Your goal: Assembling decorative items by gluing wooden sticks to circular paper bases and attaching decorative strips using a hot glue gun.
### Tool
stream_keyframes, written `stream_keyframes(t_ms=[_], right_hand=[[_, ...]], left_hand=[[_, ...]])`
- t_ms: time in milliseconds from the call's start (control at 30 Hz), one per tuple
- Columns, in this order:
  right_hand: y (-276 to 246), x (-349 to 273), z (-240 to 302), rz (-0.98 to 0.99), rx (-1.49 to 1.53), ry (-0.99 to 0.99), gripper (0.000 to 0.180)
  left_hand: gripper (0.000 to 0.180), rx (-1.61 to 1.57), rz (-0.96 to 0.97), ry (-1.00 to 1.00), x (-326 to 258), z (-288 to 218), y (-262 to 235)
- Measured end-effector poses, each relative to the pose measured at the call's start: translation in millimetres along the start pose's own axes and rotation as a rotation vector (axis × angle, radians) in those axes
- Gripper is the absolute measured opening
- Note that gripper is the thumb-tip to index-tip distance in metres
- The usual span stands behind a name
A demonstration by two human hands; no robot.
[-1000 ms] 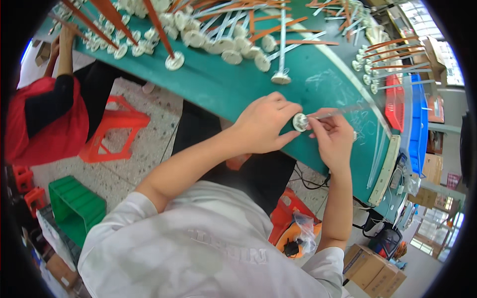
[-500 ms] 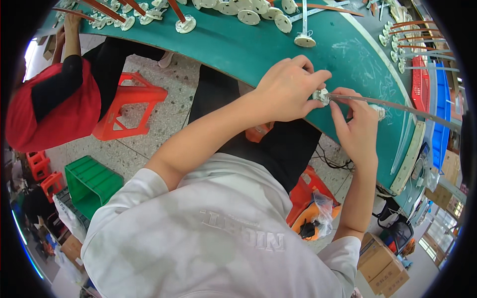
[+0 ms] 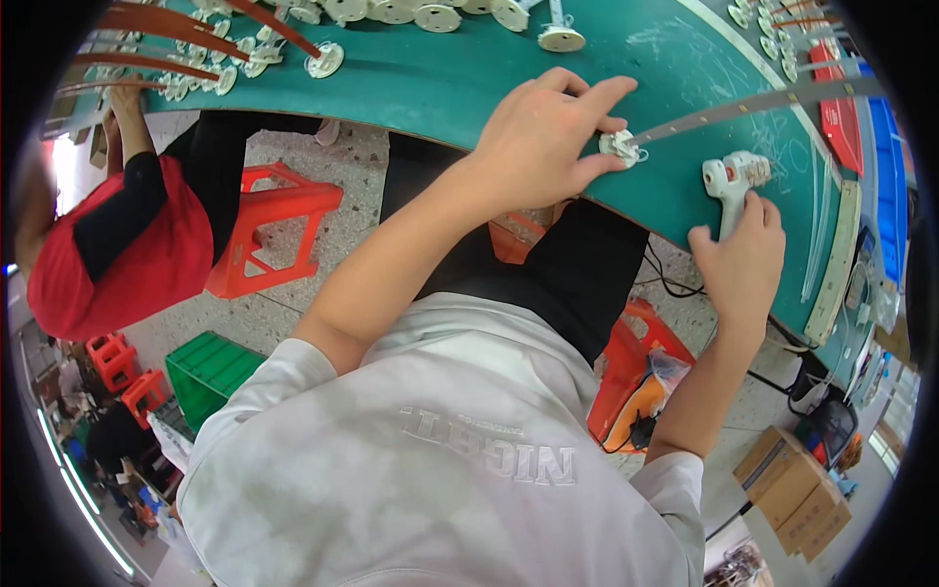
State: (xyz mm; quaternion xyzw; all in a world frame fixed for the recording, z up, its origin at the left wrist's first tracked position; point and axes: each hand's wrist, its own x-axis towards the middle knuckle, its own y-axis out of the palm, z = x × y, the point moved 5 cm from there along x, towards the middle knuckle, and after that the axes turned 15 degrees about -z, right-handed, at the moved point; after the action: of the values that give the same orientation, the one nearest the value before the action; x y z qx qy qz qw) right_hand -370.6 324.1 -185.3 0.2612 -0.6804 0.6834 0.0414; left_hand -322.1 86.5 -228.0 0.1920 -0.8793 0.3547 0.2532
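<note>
My left hand [image 3: 548, 137] pinches a small white round base [image 3: 620, 148] between its thumb and curled fingers, the index finger stretched past it. A thin pale strip with small spots [image 3: 753, 106] rises from that base toward the right. My right hand [image 3: 741, 259] is at the handle of a white glue gun [image 3: 734, 178], which lies on the green table [image 3: 665, 191]. The thumb is spread to one side of the handle and the fingers are on the other. Whether the palm touches the handle is hidden.
Similar white bases with brown strips [image 3: 289, 37] stand at the far left, and more white discs [image 3: 437, 18] at the far edge. A red basket [image 3: 839, 122] and blue bin [image 3: 885, 205] are at right. A co-worker in red [image 3: 127, 249] sits left.
My right hand has let go of the strip and moved right and nearer, to the glue gun, which shows more fully. My left hand keeps the base. The view has shifted.
</note>
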Motion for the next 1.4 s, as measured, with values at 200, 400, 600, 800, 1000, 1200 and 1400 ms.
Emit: stream_keyframes(t_ms=[200,400,600,800,1000,1200,1400], right_hand=[[17.4,14.2,-19.5,0.163,-0.030,0.037,0.046],[-8.3,-18.2,-55.3,-0.031,0.536,0.195,0.032],[-8.3,-72.9,-12.1,0.008,1.522,0.599,0.051],[9.5,-100.0,14.4,0.248,1.647,0.533,0.038],[10.2,-88.9,22.9,0.218,1.370,0.509,0.028],[16.3,-82.0,33.3,0.279,1.121,0.433,0.021],[18.0,-79.1,34.8,0.248,1.084,0.386,0.018]], left_hand=[[0.069,0.024,-0.022,0.040,0.3,-1.7,2.0],[0.069,0.031,-0.014,0.048,1.3,-5.0,3.3],[0.064,0.038,-0.031,0.054,-1.5,-3.1,1.5],[0.058,0.032,-0.017,0.052,-0.7,-3.0,3.6],[0.058,0.030,-0.041,0.065,-2.4,-0.9,2.6],[0.057,0.037,-0.022,0.062,-2.7,-1.0,2.2],[0.056,0.034,-0.028,0.069,-2.6,-0.7,1.9]])
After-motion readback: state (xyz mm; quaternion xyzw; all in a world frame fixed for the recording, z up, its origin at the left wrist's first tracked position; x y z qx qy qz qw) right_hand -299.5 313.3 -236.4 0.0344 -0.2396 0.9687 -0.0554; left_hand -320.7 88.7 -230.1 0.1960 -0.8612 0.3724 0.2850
